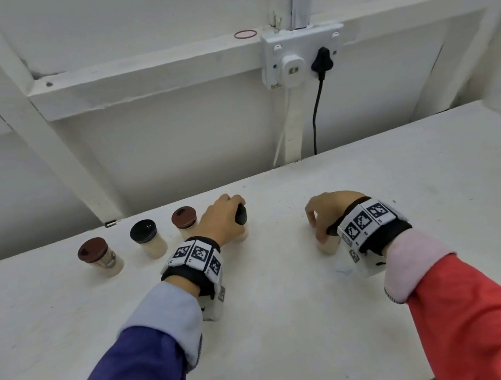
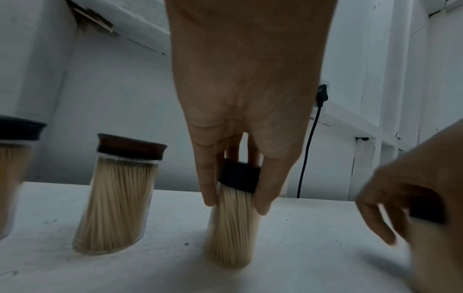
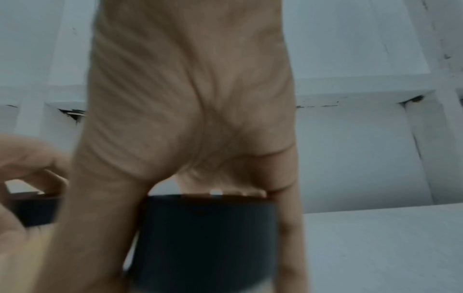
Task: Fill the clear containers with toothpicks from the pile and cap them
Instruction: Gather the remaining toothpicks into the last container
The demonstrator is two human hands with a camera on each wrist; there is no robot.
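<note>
From the head view, the left hand (image 1: 225,216) was seen wrapped around a black-capped toothpick container (image 1: 241,221) standing upright beside three capped jars. At the left wrist, fingers (image 2: 208,178) were clamped on its cap (image 2: 239,176). At the right wrist, the right hand (image 3: 190,119) was closed over another black cap (image 3: 205,237), directly beneath it.

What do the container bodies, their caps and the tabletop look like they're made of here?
Container body: clear, glossy plastic or glass; toothpicks show through, material uncertain. Brown cap: smooth, opaque, likely moulded plastic. Black cap in the left hand: matte, probably plastic. Tabletop: white painted surface, scuffed and speckled.
</note>
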